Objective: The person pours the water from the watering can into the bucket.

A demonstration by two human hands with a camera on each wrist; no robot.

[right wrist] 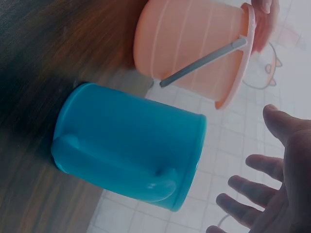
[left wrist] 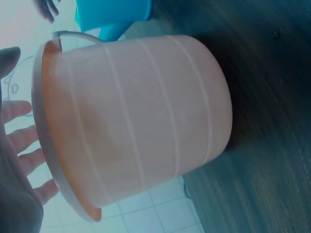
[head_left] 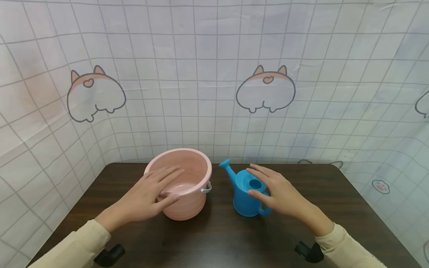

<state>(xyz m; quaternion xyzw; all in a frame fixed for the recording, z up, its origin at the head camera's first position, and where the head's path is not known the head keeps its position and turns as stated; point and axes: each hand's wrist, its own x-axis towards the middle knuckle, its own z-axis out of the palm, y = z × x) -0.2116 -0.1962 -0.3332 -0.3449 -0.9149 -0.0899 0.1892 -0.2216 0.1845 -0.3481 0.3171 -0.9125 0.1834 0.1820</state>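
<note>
A pink bucket (head_left: 186,204) stands upright left of the middle of the table, its light handle (right wrist: 204,62) hanging down on the right side. My left hand (head_left: 155,191) is over the near rim of the bucket, fingers extended and gripping nothing. To the right of the bucket stands a blue watering can (head_left: 246,199), with its spout (head_left: 230,173) pointing to the back left and its handle (right wrist: 114,167) toward the near right. Just above the can's right side, my right hand (head_left: 276,190) has its fingers spread and thumb apart, holding nothing.
Both things stand on a dark wooden table (head_left: 214,238). Behind and around it hangs a white grid-patterned cloth (head_left: 201,93) with cartoon corgi prints. Black straps or mounts (head_left: 110,256) show at both wrists.
</note>
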